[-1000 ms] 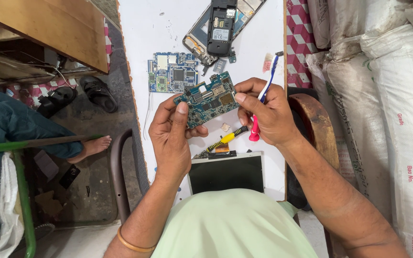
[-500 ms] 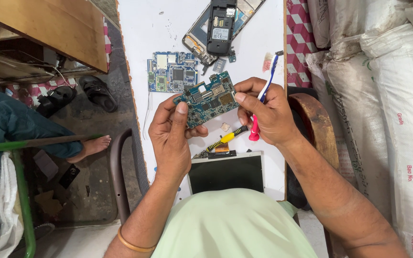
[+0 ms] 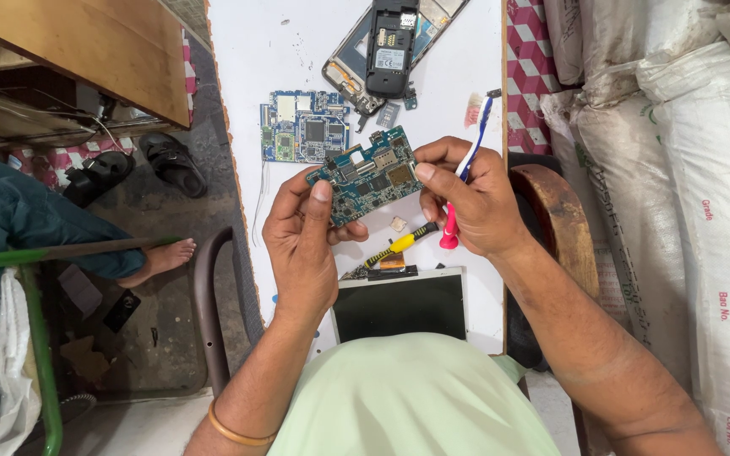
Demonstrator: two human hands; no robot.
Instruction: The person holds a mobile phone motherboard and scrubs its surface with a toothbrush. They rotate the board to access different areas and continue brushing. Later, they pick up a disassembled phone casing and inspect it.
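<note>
My left hand (image 3: 302,241) holds a teal circuit board (image 3: 367,184) by its lower left edge, tilted above a white table (image 3: 247,76). My right hand (image 3: 475,198) grips the board's right edge with thumb and forefinger and also holds a toothbrush (image 3: 466,160) with a blue and white neck and a pink handle. A yellow and black screwdriver (image 3: 399,245) lies on the table just under my hands. A second blue circuit board (image 3: 302,128) lies flat beyond them.
A black phone body (image 3: 392,46) rests on an opened phone frame (image 3: 344,72) at the table's far end. A dark screen panel (image 3: 400,304) lies near me. White sacks (image 3: 694,203) stand right. A person's leg and bare foot (image 3: 162,257), sandals (image 3: 171,165) and a wooden table (image 3: 86,51) are left.
</note>
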